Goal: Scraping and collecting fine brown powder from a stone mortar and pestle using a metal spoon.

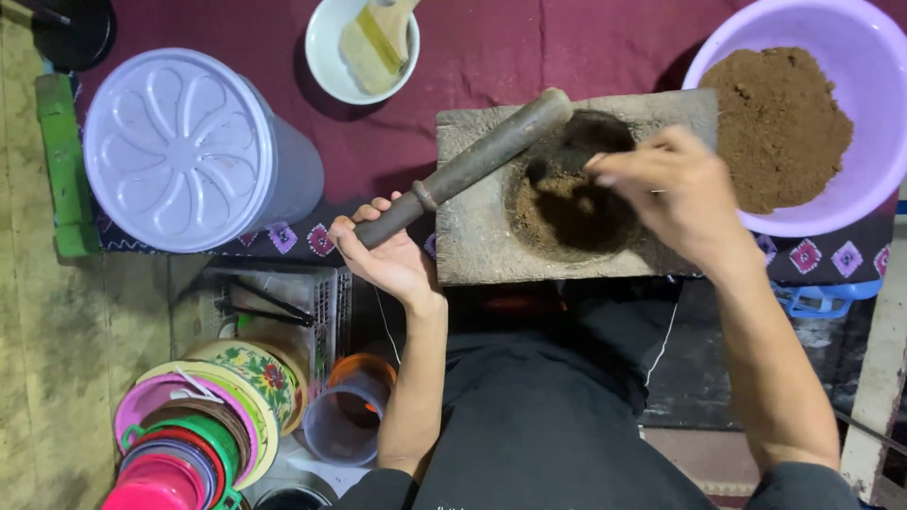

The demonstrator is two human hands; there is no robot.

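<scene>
A grey stone mortar slab lies on a maroon cloth, its round hollow holding dark brown powder. My left hand grips the lower end of a long dark pestle, which slants up to the slab's top edge. My right hand hovers over the hollow with fingertips pinched toward the powder; whether it holds anything I cannot tell. A lilac basin at the right holds a heap of brown powder.
A white bowl with a flat brush sits at the top. A lidded lilac bucket stands at the left. Stacked colourful plastic bowls, a small cup and a crate sit lower left.
</scene>
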